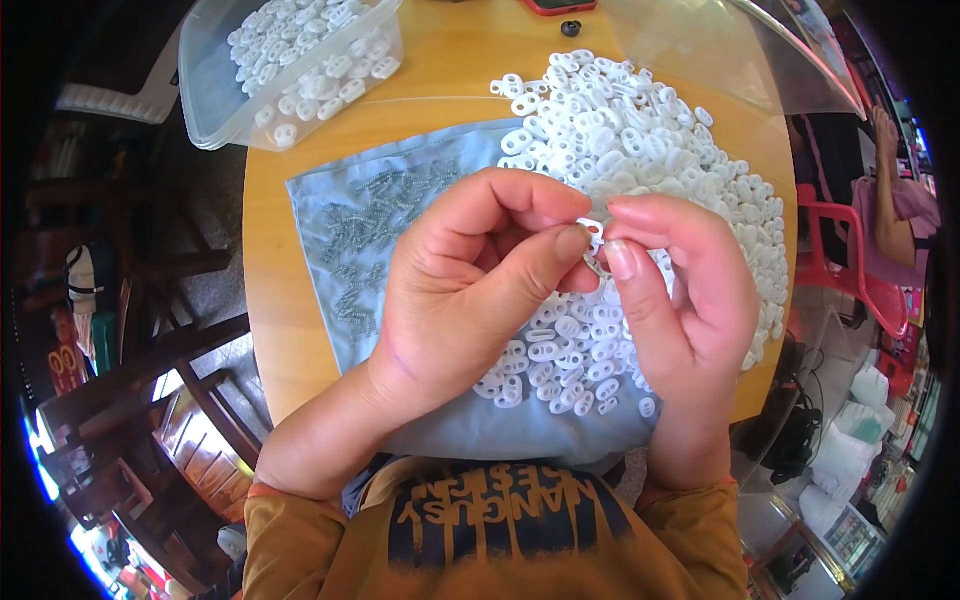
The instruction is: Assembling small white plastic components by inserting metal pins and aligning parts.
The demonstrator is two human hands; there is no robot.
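Between my hands is a small white plastic cord lock with holes through it. My left hand pinches it between thumb and forefinger. At its right side, the thumb and forefinger of my right hand close in on the same piece; whether they also hold something smaller is hidden. Below and behind my hands spreads a large heap of similar white oval pieces, most with two holes. Many small metal springs lie on the grey-blue cloth, left of my left hand.
A clear plastic tub of white pieces stands at the table's far left. Beyond the heap are a small black knob, a red-edged phone and a clear plastic lid. Another person's arm shows by a red chair at right.
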